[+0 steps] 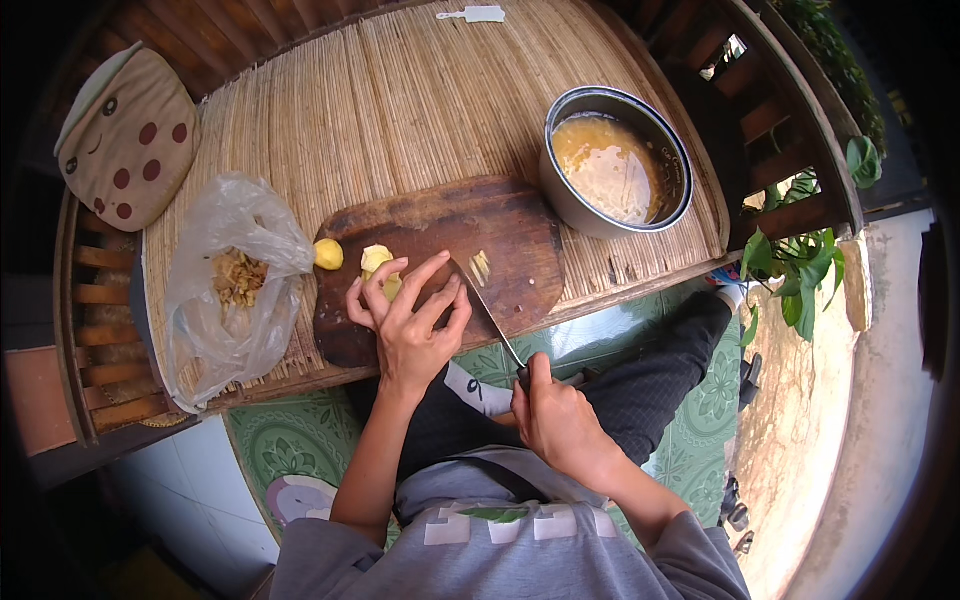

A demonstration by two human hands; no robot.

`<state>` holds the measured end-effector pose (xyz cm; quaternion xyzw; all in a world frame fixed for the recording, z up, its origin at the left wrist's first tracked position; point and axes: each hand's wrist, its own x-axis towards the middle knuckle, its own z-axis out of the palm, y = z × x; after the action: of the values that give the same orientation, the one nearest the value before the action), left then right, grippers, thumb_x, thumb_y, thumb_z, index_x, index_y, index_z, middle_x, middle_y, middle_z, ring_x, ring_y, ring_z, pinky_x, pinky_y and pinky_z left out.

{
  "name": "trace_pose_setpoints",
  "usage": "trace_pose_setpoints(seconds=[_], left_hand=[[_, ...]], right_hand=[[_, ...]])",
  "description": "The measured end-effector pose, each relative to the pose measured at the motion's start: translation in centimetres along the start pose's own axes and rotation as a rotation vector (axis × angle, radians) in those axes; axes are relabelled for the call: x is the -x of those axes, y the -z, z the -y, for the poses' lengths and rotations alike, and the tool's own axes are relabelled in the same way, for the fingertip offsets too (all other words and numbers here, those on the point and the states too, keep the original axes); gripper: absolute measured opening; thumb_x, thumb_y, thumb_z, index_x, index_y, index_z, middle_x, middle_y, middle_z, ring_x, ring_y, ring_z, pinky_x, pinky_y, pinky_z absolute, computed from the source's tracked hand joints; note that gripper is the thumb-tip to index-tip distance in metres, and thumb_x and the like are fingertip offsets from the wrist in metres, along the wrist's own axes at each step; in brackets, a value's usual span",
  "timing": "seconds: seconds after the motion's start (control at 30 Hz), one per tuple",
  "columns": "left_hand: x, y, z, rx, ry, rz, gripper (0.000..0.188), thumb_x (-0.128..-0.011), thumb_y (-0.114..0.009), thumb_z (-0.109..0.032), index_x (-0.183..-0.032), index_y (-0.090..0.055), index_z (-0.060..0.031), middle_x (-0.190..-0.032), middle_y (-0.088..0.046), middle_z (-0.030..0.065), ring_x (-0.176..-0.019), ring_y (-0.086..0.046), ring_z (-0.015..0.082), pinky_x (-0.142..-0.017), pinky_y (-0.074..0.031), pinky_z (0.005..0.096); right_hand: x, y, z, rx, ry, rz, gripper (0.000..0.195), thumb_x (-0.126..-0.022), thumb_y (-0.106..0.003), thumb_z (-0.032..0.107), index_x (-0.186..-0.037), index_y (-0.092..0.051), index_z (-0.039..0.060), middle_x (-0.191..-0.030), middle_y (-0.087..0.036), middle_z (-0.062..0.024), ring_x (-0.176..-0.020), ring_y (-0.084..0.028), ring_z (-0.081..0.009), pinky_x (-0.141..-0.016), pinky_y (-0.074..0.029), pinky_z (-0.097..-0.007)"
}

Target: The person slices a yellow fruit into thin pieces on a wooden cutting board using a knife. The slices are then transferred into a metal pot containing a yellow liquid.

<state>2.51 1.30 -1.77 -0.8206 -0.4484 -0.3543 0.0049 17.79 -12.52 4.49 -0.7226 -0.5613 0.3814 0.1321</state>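
Observation:
My right hand [559,420] grips the dark handle of a kitchen knife [487,311], its blade reaching over the wooden cutting board [427,217]. Fingers spread, my left hand [416,322] rests on the board, fingertips close beside the blade. Whether a small piece lies under those fingertips is hidden. Pale yellow peeled chunks [375,259], perhaps ginger, lie by its index-side and outer fingers, partly covered. Thin yellow strips [480,267] lie on the board just right of the blade. A rounder yellow piece [328,255] sits at the board's left edge.
An inner cooker pot [555,165] with cloudy yellowish liquid stands right of the board. On the left lies a clear plastic bag [232,199] of brownish scraps. A cushion [139,142] and a white slotless-looking peeler-shaped tool [480,13] sit farther off on the reed mat [420,112].

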Motion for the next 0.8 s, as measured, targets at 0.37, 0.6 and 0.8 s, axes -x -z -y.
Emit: trace_pose_setpoints(seconds=[0.37, 0.6, 0.8], left_hand=[[0.1, -0.2, 0.0, 0.001, -0.005, -0.012, 0.010, -0.077, -0.084, -0.022, -0.087, -0.083, -0.0195, -0.122, -0.075, -0.0110, -0.125, -0.053, 0.0218, -0.113, -0.022, 0.0490], [0.2, -0.2, 0.2, -0.005, -0.016, -0.018, 0.010, -0.077, -0.084, -0.022, -0.087, -0.083, -0.0194, -0.122, -0.075, -0.0113, -0.125, -0.053, 0.0216, -0.113, -0.022, 0.0482], [0.2, -0.1, 0.2, -0.006, -0.018, -0.012, 0.010, -0.077, -0.084, -0.022, -0.087, -0.082, -0.0195, -0.122, -0.075, -0.0114, -0.126, -0.053, 0.0217, -0.113, -0.022, 0.0483]], right_hand=[[1.4, 1.2, -0.3, -0.101, 0.057, -0.031, 0.025, -0.104, -0.057, 0.017, -0.106, -0.041, -0.0015, -0.074, -0.067, -0.0309, -0.066, -0.066, -0.0530, -0.058, -0.053, -0.0595], [1.8, 1.9, 0.5, -0.036, 0.013, 0.008, 0.024, -0.105, -0.056, 0.018, -0.106, -0.041, -0.0016, -0.073, -0.066, -0.0302, -0.065, -0.066, -0.0525, -0.058, -0.055, -0.0582], [1.6, 1.9, 0.4, -0.015, 0.027, 0.033, 0.025, -0.105, -0.054, 0.018, -0.105, -0.041, -0.0025, -0.071, -0.066, -0.0300, -0.065, -0.067, -0.0517, -0.057, -0.055, -0.0581]])
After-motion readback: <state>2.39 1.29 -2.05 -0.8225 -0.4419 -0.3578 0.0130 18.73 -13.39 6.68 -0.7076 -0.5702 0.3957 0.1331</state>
